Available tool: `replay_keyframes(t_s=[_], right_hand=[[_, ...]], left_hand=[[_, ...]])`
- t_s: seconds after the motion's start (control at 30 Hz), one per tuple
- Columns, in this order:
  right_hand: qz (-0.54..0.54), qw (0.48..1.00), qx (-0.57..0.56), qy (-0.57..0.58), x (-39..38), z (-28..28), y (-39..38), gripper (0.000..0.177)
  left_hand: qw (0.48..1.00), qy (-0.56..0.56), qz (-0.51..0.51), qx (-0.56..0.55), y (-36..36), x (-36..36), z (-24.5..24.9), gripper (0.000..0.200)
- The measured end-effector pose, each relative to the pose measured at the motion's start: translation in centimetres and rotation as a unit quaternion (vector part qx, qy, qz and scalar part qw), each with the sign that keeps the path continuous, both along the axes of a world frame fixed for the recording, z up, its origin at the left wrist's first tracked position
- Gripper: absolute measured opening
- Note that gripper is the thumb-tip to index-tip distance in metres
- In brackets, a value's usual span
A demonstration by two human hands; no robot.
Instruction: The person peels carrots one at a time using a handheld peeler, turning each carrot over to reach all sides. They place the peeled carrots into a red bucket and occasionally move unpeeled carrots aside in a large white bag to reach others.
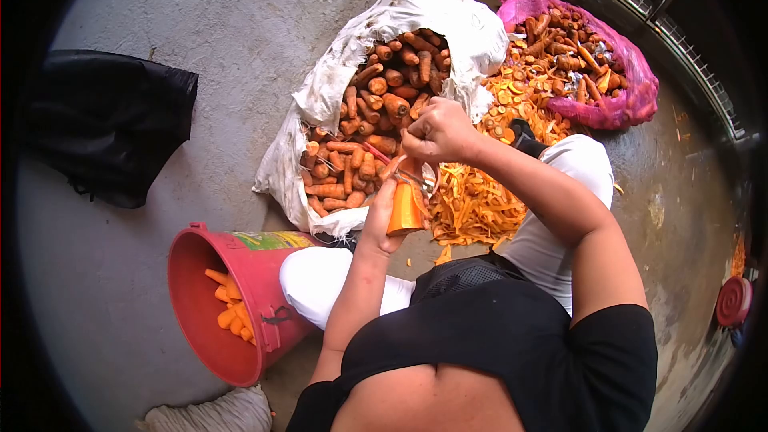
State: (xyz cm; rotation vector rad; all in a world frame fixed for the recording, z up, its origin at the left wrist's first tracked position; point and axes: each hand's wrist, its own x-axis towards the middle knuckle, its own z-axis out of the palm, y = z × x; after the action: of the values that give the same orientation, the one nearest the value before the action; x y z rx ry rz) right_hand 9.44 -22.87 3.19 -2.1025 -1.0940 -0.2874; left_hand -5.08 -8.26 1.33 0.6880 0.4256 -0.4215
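My left hand (380, 218) is closed around a thick, partly peeled carrot (406, 210), its bright orange cut end facing toward me. Just above it, my right hand (438, 131) is curled into a fist on a peeler (377, 153), with a red part jutting out to the left. The peeler lies against the carrot's upper end, though the hand hides much of it. Beyond both hands, a torn white sack (336, 72) lies open, full of unpeeled carrots (370, 104). Orange peelings (480, 206) are heaped on the floor to the right of the carrot.
A tilted red bucket (192, 272) holding peeled carrots (232, 304) lies at left. A pink sack (640, 84) with carrots and scraps stands at back right. A black cloth or bag (120, 112) lies far left. A red round object (733, 302) sits at the right edge.
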Motion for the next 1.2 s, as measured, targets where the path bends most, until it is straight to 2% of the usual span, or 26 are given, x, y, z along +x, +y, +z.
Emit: replay_keyframes(t_s=[0.13, 0.2, 0.23, 0.33, 0.4, 0.47, 0.53, 0.6, 0.67, 0.7, 0.77, 0.93, 1.2], right_hand=[[-0.111, 0.990, -0.034, 0.080, 3.0, 1.3, -1.3, 0.028], [-0.139, 0.984, -0.112, -0.009, 5.6, 0.5, -2.5, 0.027], [-0.195, 0.969, -0.149, 0.034, 6.1, 0.5, -3.3, 0.033], [-0.262, 0.954, -0.118, 0.089, 6.3, 0.7, -3.5, 0.031], [-0.218, 0.965, -0.068, 0.129, 5.3, 1.2, -3.1, 0.031], [-0.199, 0.965, -0.070, 0.154, 3.2, 2.0, -2.0, 0.031], [-0.127, 0.982, -0.059, 0.128, 1.6, 1.7, -1.1, 0.032], [-0.042, 0.998, -0.033, 0.028, 0.0, 1.7, -0.3, 0.030], [-0.003, 1.000, -0.018, 0.022, -1.6, 1.8, 0.4, 0.026], [0.010, 1.000, -0.018, 0.008, -2.0, 1.7, 0.6, 0.026], [0.035, 0.999, -0.001, -0.024, -2.6, 1.7, 0.8, 0.026], [0.047, 0.999, 0.005, -0.021, -3.1, 1.8, 0.7, 0.026], [0.048, 0.999, 0.015, -0.014, -2.4, 1.0, 0.7, 0.027]], left_hand=[[0.995, -0.037, -0.078, 0.045, 0.3, -0.3, 1.0, 0.046], [0.992, -0.050, -0.104, 0.056, -0.1, -0.8, 1.7, 0.046], [0.991, -0.066, -0.110, 0.029, -0.1, -0.9, 1.8, 0.047], [0.995, -0.047, -0.075, 0.043, -0.4, -0.6, 2.6, 0.049], [0.999, -0.031, -0.031, -0.013, -0.3, 0.0, 2.0, 0.047], [0.999, -0.005, 0.010, -0.053, 0.0, 0.5, 0.9, 0.045], [0.995, 0.025, 0.045, -0.079, 0.3, 1.0, -0.4, 0.042], [0.994, 0.011, 0.068, -0.087, 0.2, 1.1, -0.9, 0.037], [0.993, 0.029, 0.088, -0.079, -0.2, 1.2, -0.7, 0.035], [0.984, 0.079, 0.122, -0.103, -0.3, 1.3, -0.8, 0.034], [0.984, 0.082, 0.107, -0.119, 0.0, 1.2, -1.6, 0.035], [0.988, 0.072, 0.079, -0.110, 0.0, 1.2, -1.6, 0.037], [0.998, -0.015, 0.014, -0.061, -0.2, 0.3, -0.4, 0.040]])
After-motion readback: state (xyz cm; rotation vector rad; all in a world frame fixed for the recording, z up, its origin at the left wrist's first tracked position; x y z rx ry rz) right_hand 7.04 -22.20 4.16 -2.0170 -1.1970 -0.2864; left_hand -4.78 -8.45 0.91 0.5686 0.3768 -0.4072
